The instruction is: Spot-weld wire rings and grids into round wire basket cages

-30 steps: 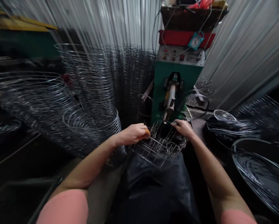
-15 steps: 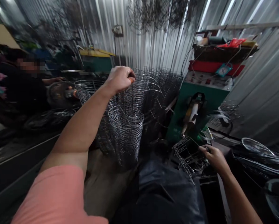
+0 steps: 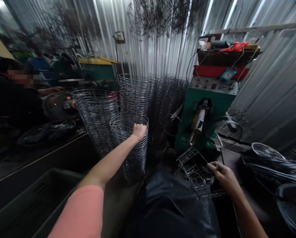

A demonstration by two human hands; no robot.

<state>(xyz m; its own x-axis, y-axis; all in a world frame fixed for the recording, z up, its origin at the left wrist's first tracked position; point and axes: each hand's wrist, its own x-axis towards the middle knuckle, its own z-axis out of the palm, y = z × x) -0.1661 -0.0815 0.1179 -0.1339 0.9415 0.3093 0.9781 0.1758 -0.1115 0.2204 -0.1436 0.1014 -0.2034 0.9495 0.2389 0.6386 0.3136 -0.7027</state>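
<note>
Head view: left hand (image 3: 139, 132) curls its fingers closed at a cylindrical silver wire stack (image 3: 135, 159), center, hold unclear; right hand (image 3: 218, 170) pinches thin metal wire (image 3: 201, 154), lower right. Green metal machine (image 3: 181, 119) bears illegible lettering (image 3: 184, 139).

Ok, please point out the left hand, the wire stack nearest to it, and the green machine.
Left hand (image 3: 139, 132): head view, on the back of the hand.
Wire stack (image 3: 136, 159): head view, on its side below the hand.
Green machine (image 3: 219, 103): head view, on its front.

Left grip (image 3: 139, 131) has lowered to front wire stack (image 3: 135, 158).
</note>
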